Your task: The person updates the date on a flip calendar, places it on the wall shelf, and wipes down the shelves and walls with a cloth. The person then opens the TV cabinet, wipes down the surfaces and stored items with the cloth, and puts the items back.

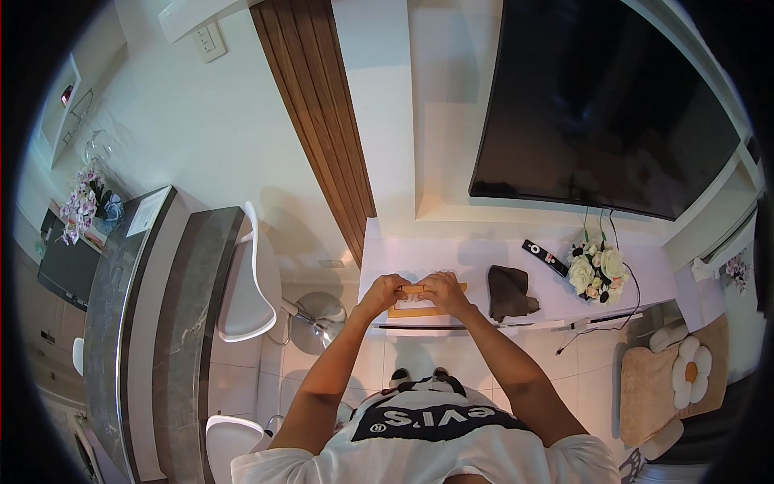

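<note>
A small yellowish wooden frame (415, 313) with a pale, patterned inside lies on the white console top, close to its front edge. Fingers of my left hand (384, 294) are closed on its upper left part. My right hand (443, 290) grips the upper right part, and the two hands nearly meet over an orange-brown strip at the top. Both hands cover much of the frame, so I cannot make out its far corners. A dark brown folded cloth (508, 293) rests on the console to the right of my right hand.
Farther right on the white console (476, 250) are a black remote (545, 257), a bunch of white flowers (597, 273) and a loose black cable (637, 290). A large television (605, 113) hangs above. White stools (251, 282) and a dark marble counter (189, 323) stand left.
</note>
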Motion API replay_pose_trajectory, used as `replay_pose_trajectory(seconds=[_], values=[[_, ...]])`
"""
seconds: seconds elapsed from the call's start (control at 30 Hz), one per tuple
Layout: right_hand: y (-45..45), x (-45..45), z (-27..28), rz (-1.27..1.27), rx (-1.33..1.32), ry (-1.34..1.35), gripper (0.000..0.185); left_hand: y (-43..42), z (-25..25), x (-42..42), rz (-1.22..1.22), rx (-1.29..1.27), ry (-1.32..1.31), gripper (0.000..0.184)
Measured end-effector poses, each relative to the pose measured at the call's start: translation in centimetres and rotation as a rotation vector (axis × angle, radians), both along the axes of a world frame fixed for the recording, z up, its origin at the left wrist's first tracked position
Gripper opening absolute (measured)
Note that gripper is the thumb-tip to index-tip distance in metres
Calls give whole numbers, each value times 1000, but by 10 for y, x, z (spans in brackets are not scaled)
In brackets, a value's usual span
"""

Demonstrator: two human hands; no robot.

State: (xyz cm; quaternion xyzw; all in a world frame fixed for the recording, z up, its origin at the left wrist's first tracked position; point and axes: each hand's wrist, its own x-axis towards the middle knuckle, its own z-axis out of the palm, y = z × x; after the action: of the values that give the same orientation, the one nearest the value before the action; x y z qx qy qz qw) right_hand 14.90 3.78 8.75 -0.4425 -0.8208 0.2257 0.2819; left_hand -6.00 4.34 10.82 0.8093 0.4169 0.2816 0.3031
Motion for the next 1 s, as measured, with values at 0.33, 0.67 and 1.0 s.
replay_pose_trajectory(seconds=[0.33, 0.67, 1.0], values=[[-10, 2, 6, -56, 136, 93, 38, -5, 3, -5, 20, 6, 52, 50], [-33, 59, -29, -333, 63, 341, 46, -30, -46, -40, 216, -149, -221, 51], [-28, 65, -28, -429, -22, 397, 26, -29, -46, -34, 361, 32, -212, 18]])
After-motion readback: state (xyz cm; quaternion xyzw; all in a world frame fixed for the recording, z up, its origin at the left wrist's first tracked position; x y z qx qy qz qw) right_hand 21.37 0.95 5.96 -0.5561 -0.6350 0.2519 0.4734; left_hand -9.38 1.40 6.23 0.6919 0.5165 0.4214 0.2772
